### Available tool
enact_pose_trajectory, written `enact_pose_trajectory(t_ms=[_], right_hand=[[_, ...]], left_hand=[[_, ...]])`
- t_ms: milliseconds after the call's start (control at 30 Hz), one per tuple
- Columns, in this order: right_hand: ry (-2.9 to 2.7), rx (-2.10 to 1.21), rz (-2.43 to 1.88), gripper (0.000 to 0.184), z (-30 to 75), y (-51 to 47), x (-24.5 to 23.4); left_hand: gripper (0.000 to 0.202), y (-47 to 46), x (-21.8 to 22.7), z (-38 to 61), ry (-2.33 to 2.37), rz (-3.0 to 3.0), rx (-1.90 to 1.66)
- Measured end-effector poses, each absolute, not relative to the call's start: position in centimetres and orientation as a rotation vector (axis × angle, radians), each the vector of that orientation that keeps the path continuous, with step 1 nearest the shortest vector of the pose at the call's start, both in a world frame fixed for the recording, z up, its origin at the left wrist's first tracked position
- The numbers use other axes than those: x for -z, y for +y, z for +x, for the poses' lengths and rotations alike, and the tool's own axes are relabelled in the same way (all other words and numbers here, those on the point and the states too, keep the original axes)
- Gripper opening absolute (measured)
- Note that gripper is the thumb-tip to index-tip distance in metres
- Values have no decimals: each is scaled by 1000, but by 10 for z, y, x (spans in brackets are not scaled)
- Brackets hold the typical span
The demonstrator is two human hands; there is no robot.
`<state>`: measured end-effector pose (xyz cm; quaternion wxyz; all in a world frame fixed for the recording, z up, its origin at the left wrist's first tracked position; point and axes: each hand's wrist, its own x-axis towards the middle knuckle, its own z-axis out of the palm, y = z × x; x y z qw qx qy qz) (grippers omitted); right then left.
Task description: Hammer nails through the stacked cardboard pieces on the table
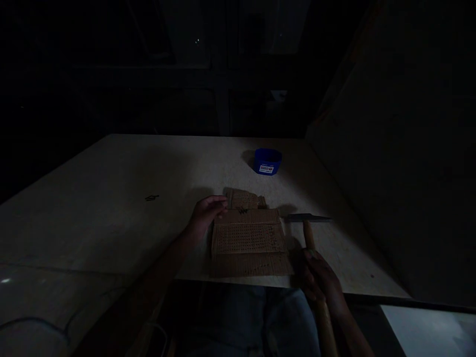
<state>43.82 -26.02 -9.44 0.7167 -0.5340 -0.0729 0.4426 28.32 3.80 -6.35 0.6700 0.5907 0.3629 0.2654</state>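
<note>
A piece of brown cardboard (pixel 245 265) with rows of small dark holes lies at the table's front edge. On its upper part rest several thin dark nails (pixel 242 210). Behind it sits a smaller torn cardboard piece (pixel 243 199). My left hand (pixel 208 210) is at the upper left corner of the cardboard, thumb and fingers pinched together; whatever they may hold is too dark to make out. My right hand (pixel 322 275) grips the wooden handle of a hammer (pixel 308 235), whose narrow metal head lies to the right of the cardboard.
A blue plastic tub (pixel 267 162) with a white label stands toward the back of the pale table (pixel 178 163). A few more thin dark nails (pixel 151 198) lie to the left. A dark panel (pixel 401 173) rises along the right side. The surroundings are very dim.
</note>
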Motion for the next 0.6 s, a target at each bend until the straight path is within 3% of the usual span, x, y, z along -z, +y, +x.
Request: enact_pose_trajectory(t_ms=[267,600], right_hand=[[-170,-991,-1205,43,433,-256,85],[-113,-961,-1280,44,431,-254,83]], left_hand=[[25,27,84,294,621,1905,-618],[20,30,90,300,599,2009,-620]])
